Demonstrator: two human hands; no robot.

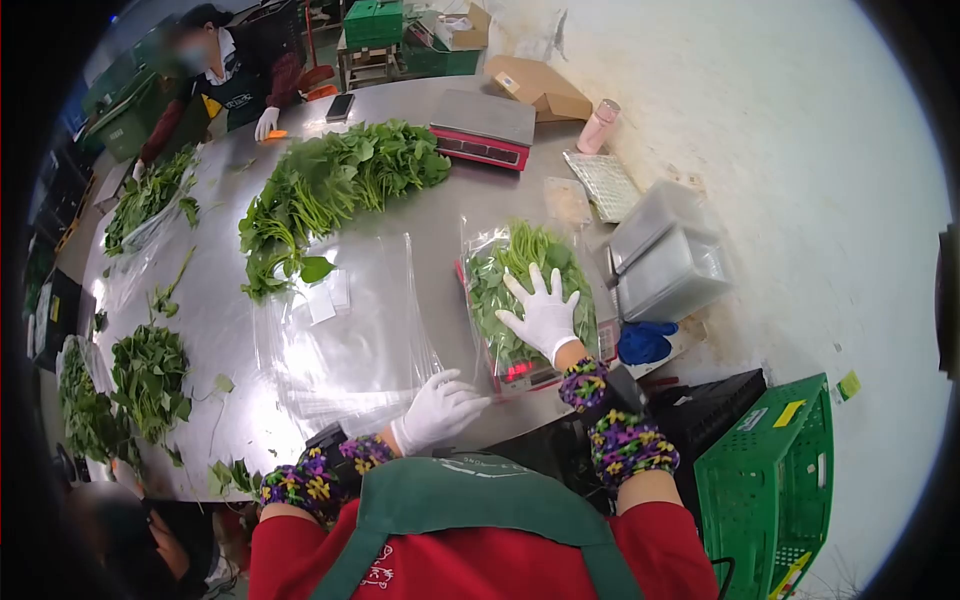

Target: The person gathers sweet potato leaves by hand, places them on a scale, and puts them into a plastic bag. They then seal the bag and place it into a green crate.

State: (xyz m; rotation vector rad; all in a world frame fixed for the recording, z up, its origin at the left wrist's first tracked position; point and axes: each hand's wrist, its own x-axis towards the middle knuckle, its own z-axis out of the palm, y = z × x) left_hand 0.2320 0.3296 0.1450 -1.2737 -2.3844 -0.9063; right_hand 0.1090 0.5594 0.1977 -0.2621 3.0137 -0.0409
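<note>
My right hand (547, 312), in a white glove, lies with spread fingers on a clear plastic bag of leafy greens (500, 290). The bag rests on a red scale (520, 374) whose lit digits show near its front edge. My left hand (438, 408), also gloved in white, is low over the table edge, left of the scale, its fingers extended and nothing visible in them. Just beyond it lies a stack of flat clear bags (350, 345) with small white labels (322, 300) on top.
Loose greens (340, 180) are heaped behind the bags, beside a second scale (484, 125). Clear containers (672, 275), a blue cloth (645, 343) and a pink bottle (599, 126) line the right. Green crates (765, 480) stand lower right. A co-worker (235, 75) stands across the table.
</note>
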